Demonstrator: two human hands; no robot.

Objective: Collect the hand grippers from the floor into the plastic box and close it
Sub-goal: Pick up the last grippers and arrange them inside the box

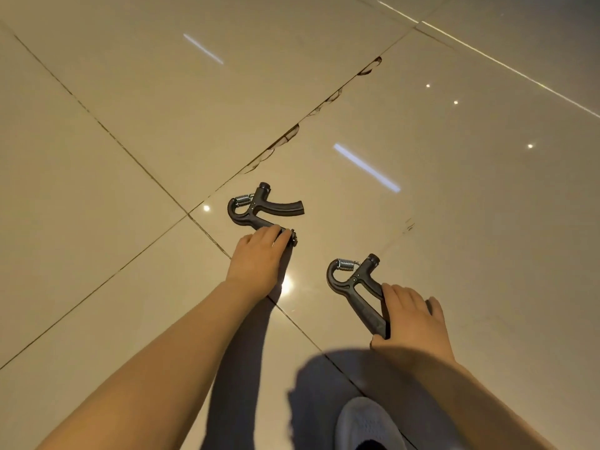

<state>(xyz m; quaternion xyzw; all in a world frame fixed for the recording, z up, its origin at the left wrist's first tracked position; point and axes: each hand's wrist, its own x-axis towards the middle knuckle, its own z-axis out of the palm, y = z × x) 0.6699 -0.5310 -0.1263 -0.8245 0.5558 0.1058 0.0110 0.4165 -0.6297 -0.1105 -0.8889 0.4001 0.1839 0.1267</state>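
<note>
Two black hand grippers with steel springs lie on the glossy tiled floor. The left hand gripper [256, 207] rests with its handles spread; my left hand [258, 259] curls its fingers over the end of the lower handle. The right hand gripper [355, 287] lies nearer to me, and my right hand [410, 319] wraps around the ends of both handles. Both still touch the floor. The plastic box is not in view.
Beige floor tiles [130, 108] with dark grout lines, chipped along one seam [292, 133]. My grey shoe [367, 423] stands at the bottom edge, with my shadow around it. Light reflections dot the tiles.
</note>
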